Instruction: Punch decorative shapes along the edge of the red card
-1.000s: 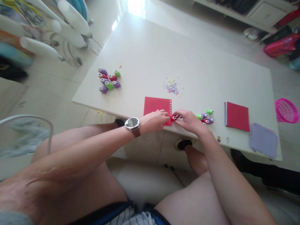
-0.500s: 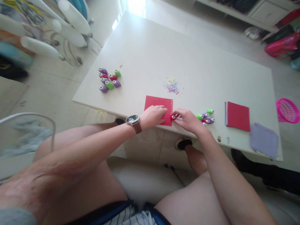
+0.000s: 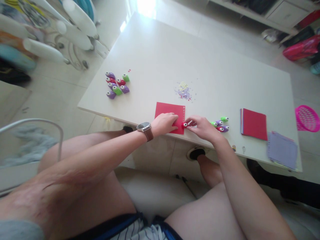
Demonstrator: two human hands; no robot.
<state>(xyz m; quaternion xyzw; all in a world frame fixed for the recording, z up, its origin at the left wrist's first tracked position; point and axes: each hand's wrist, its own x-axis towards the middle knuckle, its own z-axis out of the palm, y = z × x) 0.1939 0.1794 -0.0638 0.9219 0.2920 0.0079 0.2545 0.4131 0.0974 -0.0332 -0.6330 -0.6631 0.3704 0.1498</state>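
A red sheet of paper [image 3: 166, 108] lies at the table's near edge, with a row of small holes down its right side. My left hand [image 3: 166, 123] rests on it, fingers extended and pressing it down. At the sheet's right edge, my right hand [image 3: 201, 126] grips a small red craft hole punch [image 3: 185, 125] with a round white top between thumb and fingers. The punch touches the paper's edge; its jaw is too small to make out. Just right of that hand, several green, purple and red punches [image 3: 219, 124] sit in a cluster, partly hidden by the hand.
More punches [image 3: 117, 86] stand at the left of the white table [image 3: 220, 80]. Paper confetti [image 3: 184, 91] lies beyond the sheet. A red-topped paper stack [image 3: 253, 123] and purple sheets [image 3: 282, 150] are at the right. A pink basket [image 3: 307, 118] stands past the table's right edge.
Both hands stay at nearly the same places on the sheet and punch. The left wrist has turned slightly, and the right hand covers a little more of the punch cluster.
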